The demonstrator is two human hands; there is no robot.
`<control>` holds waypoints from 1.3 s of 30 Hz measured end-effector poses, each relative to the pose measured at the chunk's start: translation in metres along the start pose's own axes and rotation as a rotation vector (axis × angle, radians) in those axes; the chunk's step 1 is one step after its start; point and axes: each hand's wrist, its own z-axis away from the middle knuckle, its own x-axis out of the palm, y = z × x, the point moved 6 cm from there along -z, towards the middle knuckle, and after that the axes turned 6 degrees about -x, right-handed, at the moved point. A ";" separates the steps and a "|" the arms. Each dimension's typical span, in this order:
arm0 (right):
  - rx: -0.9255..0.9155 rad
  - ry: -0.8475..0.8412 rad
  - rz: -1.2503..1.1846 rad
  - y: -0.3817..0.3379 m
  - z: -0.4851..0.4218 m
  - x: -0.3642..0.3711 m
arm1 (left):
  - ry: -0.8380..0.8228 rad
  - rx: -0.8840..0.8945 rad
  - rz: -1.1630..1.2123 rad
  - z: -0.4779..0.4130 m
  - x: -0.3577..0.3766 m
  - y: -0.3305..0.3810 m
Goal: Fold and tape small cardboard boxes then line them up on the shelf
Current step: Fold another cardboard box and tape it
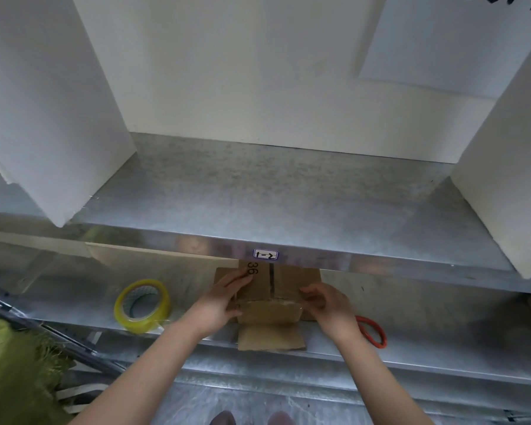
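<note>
A small brown cardboard box [270, 311] lies on the lower metal shelf [426, 342], partly under the upper shelf's front edge, with its flaps spread out. The number 36 is printed on its far panel. My left hand [224, 299] grips the box's left side, fingers laid over the top panel. My right hand [325, 308] holds the right side with curled fingers. One flap hangs over the shelf's front edge. A roll of yellowish clear tape [141, 305] stands on the same shelf, left of the box.
The upper metal shelf [273, 194] carries a label [266, 254] on its front edge. White panels stand on it at left [43, 118] and right [509, 179]. A red-orange ring [373, 331] lies right of my right hand. Green fabric [13, 363] sits at lower left.
</note>
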 end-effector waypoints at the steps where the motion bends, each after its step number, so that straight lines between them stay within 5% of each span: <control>1: -0.003 0.030 -0.005 -0.001 0.003 0.001 | 0.004 0.000 0.009 -0.001 0.000 -0.001; 10: 0.082 0.106 -0.018 -0.014 0.006 0.012 | 0.166 -0.245 0.434 -0.001 -0.001 -0.001; 18: 0.049 0.220 -0.023 -0.030 0.034 0.023 | 0.277 -0.315 0.456 0.044 0.029 0.030; 25: 0.142 0.130 -0.212 -0.028 0.028 0.019 | 0.125 -0.322 0.296 -0.007 -0.010 0.018; 30: 0.072 0.134 -0.029 -0.031 0.044 0.014 | -0.122 -0.261 0.241 -0.008 -0.003 0.004; 34: 0.138 0.235 0.123 -0.036 0.060 0.018 | 0.040 -0.229 0.226 0.019 0.001 0.004; 39: 0.056 0.096 0.072 -0.050 0.061 0.046 | 0.270 -0.325 0.335 0.061 0.023 0.019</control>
